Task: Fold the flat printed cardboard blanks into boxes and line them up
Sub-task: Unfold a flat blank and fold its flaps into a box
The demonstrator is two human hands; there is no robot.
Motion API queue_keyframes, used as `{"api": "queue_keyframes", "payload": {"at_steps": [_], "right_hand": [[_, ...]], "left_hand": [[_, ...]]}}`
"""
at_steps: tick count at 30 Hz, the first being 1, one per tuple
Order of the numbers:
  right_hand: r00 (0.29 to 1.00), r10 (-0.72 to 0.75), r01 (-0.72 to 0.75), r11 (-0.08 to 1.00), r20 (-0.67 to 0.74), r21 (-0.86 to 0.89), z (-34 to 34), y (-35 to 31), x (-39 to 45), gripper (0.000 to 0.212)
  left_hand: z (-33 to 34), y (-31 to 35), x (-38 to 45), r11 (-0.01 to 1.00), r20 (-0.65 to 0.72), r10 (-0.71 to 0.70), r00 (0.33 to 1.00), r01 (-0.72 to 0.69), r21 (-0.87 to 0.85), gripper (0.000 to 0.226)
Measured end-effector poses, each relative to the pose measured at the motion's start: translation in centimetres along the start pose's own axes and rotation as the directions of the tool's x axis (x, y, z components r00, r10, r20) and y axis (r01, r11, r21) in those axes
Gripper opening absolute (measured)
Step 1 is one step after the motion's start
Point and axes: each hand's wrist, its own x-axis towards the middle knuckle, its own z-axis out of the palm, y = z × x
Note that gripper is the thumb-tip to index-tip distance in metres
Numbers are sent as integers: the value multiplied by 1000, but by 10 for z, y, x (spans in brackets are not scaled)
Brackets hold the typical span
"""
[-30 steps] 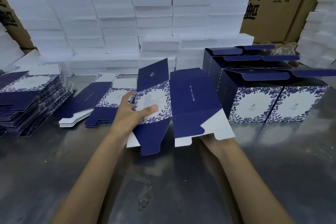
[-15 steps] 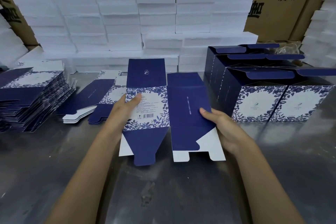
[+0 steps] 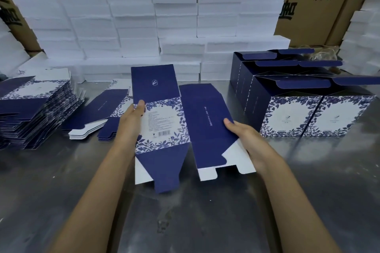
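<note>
Both bare forearms reach forward, converging. The left hand (image 3: 131, 118) grips the left edge of the navy-and-white floral flat cardboard blank (image 3: 164, 121), thumb on top, fingers hidden beneath. The right hand (image 3: 245, 137) clasps its right edge, thumb lying across the navy panel, fingers tucked under.

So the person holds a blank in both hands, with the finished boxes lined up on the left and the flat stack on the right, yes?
Not quite: the sides are swapped. The head view shows the finished boxes on the right and the flat stack on the left. The rest holds: the left hand and right hand both hold the blank.
</note>
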Motion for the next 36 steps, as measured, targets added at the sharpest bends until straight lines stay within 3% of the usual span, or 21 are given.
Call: {"api": "queue_keyframes", "payload": {"at_steps": [4, 7, 10, 13, 18, 26, 28, 32, 36], "right_hand": [[983, -149, 133, 981, -110, -138, 4, 2, 0, 23], [970, -158, 146, 987, -188, -73, 4, 1, 3, 22], [992, -67, 68, 998, -109, 8, 2, -1, 1, 24], [996, -85, 84, 996, -9, -32, 2, -1, -1, 24], [988, -135, 131, 990, -71, -48, 9, 2, 0, 23], [995, -98, 99, 981, -13, 169, 3, -6, -5, 25], [993, -113, 118, 967, -37, 226, -1, -8, -7, 26], [985, -158, 170, 949, -66, 264, -6, -12, -7, 27], [983, -181, 181, 951, -24, 252, -3, -9, -4, 36]], "left_hand": [[4, 3, -8, 998, -5, -59, 998, 58, -24, 34], [10, 2, -12, 1000, 84, -23, 996, 24, -1, 36], [10, -3, -15, 996, 89, 90, 992, -91, 9, 35], [9, 0, -16, 991, 59, 127, 990, -124, -52, 31], [10, 0, -19, 993, 77, 119, 990, -118, -17, 28], [13, -8, -14, 992, 64, 128, 990, -127, -20, 33], [16, -8, -14, 992, 123, 126, 984, -126, -10, 49], [21, -5, -21, 990, 367, 133, 921, -142, -3, 100], [29, -6, -36, 966, 574, 221, 789, -257, -18, 96]]}}
